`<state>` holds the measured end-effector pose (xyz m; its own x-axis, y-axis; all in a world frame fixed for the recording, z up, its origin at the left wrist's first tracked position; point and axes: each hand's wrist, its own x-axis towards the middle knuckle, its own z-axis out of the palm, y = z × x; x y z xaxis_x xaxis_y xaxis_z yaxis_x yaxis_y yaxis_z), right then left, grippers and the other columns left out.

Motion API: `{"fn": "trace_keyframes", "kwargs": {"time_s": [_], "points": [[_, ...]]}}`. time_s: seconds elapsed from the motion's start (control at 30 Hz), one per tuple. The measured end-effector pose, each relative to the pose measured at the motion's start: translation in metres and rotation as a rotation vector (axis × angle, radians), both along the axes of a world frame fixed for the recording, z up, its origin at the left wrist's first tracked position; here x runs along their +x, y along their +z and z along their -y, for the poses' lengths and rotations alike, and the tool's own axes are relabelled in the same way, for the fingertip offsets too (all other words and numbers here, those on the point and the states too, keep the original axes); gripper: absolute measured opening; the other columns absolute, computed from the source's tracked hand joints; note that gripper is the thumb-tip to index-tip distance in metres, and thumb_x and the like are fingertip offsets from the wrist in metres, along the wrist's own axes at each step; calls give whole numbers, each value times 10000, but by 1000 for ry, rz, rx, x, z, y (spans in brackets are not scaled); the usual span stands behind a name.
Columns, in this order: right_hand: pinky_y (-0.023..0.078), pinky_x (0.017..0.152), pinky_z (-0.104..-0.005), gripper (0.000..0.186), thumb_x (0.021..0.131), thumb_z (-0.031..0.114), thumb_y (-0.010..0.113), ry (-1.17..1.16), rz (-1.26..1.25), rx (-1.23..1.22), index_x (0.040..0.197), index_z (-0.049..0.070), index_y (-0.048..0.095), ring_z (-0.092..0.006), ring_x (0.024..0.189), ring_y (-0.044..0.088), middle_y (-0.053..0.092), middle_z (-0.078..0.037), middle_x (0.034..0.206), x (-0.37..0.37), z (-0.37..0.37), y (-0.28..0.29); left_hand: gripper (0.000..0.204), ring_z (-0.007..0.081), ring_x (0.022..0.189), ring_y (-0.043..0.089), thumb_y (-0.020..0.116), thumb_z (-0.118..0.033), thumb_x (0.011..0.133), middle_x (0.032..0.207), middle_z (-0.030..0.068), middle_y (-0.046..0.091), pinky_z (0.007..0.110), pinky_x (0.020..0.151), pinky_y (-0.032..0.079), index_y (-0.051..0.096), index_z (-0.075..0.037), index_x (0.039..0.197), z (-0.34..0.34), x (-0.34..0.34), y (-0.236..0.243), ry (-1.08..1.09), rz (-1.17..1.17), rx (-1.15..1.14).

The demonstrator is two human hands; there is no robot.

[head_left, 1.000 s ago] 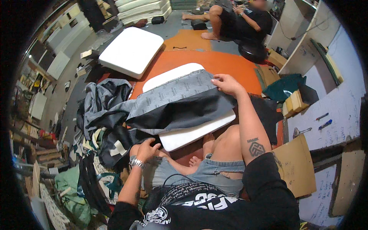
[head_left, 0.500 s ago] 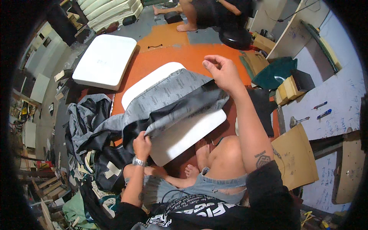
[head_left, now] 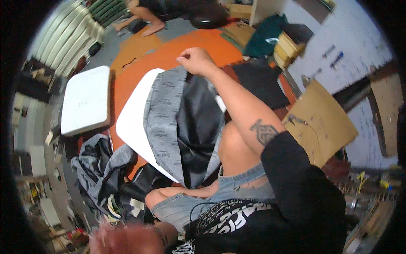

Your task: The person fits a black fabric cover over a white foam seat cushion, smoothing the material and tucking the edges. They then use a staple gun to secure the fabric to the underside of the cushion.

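Observation:
A white rounded-corner pad [head_left: 135,116] lies in front of me. Across it spreads a cover of black leather-like material [head_left: 198,135] with a grey printed backing [head_left: 163,122]. My right hand [head_left: 196,61] is at the cover's far end, with its thumb and fingers drawn together. Whatever sits between those fingertips is too small to make out. My left hand [head_left: 124,239] is low at the lower left, away from the cover and smeared by motion, so its fingers cannot be read.
Another white pad [head_left: 86,101] lies to the left. Crumpled grey-and-black material [head_left: 101,165] is heaped near my left knee. Brown cardboard [head_left: 323,122] and a black sheet [head_left: 262,84] lie to the right. Another person's bare foot [head_left: 153,28] shows at the back.
My left hand has let go of the cover's near edge and swung down toward me. The view has turned; the cover now runs lengthwise away from me, my right hand still at its far end.

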<state>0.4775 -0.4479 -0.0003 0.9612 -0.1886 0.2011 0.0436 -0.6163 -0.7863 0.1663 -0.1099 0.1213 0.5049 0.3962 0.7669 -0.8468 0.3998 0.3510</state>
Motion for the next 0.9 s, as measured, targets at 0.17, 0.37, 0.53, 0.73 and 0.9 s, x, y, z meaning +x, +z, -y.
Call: {"fn": "trace_keyframes", "kwargs": {"time_s": [0.17, 0.37, 0.53, 0.73, 0.9], "points": [[585, 903, -424, 321, 921, 354, 751, -47, -195, -178, 1089, 89, 816, -310, 986, 761, 799, -149, 1034, 15, 20, -31, 592, 263, 1225, 481, 629, -246, 1033, 1289, 113, 502, 403, 930, 439, 395, -43, 1538, 37, -50, 58, 487, 568, 182], [554, 1029, -475, 398, 928, 381, 723, 82, -396, -246, 1206, 106, 794, -362, 1220, 694, 743, -160, 1288, 16, 35, -43, 211, 163, 902, 471, 622, -144, 1008, 1030, 20, 444, 360, 807, 431, 519, -64, 1174, 62, -38, 65, -290, 676, -196], [561, 992, -449, 322, 941, 363, 738, 21, -285, -147, 1147, 127, 812, -330, 1141, 715, 762, -147, 1204, 16, 36, -43, 144, 138, 859, 460, 621, -111, 1004, 1006, -18, 438, 361, 755, 433, 497, -94, 1075, 66, -39, 79, 265, 492, 320], [581, 930, -447, 288, 926, 352, 752, -35, -119, -112, 1066, 112, 826, -328, 1036, 749, 794, -149, 1075, 16, 36, -43, 141, 160, 863, 470, 626, -125, 999, 1009, -5, 459, 388, 758, 448, 510, -94, 1073, 69, -25, 50, -210, 764, -150], [580, 942, -485, 341, 951, 389, 689, -267, -191, -152, 1141, 133, 808, -345, 1086, 739, 784, -155, 1130, 21, 68, -36, 257, 312, 928, 625, 481, -260, 1079, 1181, 173, 579, 477, 836, 544, 518, -38, 1204, 41, -16, 27, 111, 360, 237]]}}
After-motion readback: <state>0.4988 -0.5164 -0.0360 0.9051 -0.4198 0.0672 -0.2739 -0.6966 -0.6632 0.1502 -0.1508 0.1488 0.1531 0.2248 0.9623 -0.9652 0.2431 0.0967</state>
